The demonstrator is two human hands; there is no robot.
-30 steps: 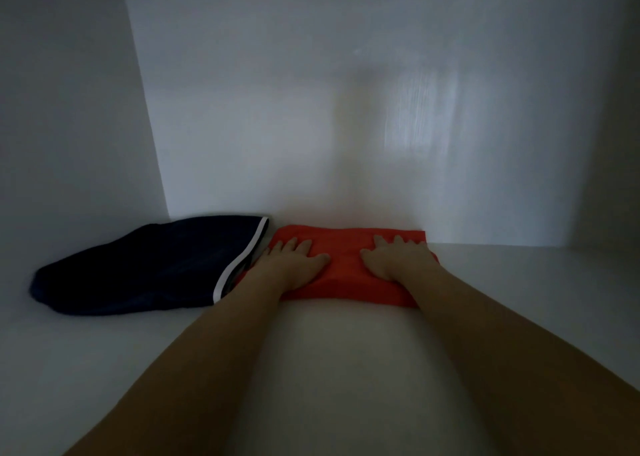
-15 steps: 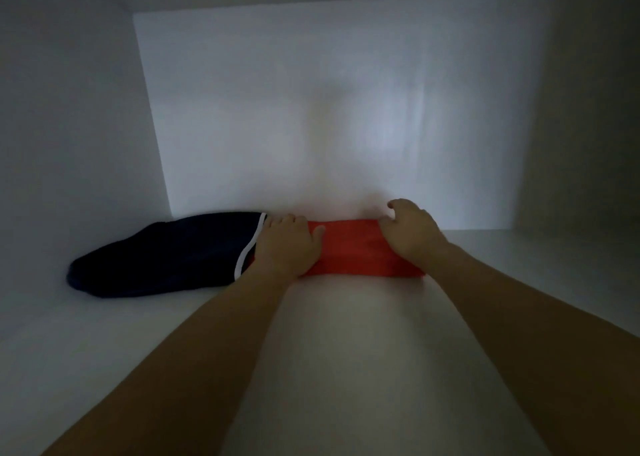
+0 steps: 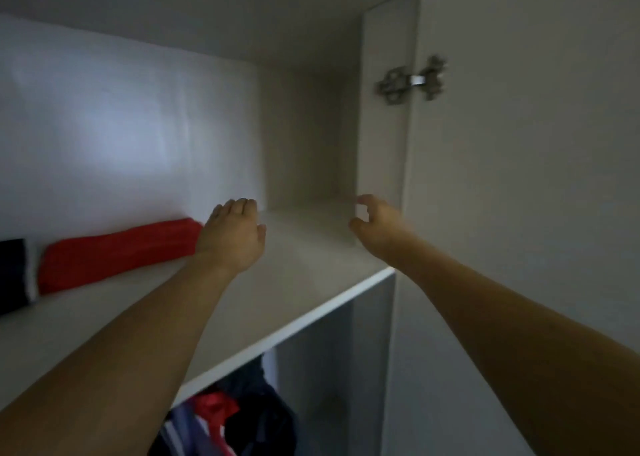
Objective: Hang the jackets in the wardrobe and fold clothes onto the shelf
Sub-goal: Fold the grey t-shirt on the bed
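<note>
At the far left edge of the shelf (image 3: 304,272) lies a dark garment (image 3: 12,275) with a white trim, cut off by the frame. Just beside it, to its right, a folded red cloth (image 3: 114,253) lies flat against the white back wall (image 3: 121,119) of the wardrobe. The left hand (image 3: 232,237) hovers at the red cloth's right end, fingers relaxed and pointing toward the wall, its grip released and holding nothing; whether it touches the cloth I cannot tell. Further right, well apart from the cloth, the right hand (image 3: 375,227) hangs above the bare part of the shelf near the side panel (image 3: 381,116), fingers loosely curled with thumb and forefinger close together, and nothing in its grip. A metal hinge (image 3: 412,80) joins the panel to the open door (image 3: 526,178) on the right. Below the shelf, dark, red and striped hanging clothes (image 3: 239,417) show in the lower compartment.
</note>
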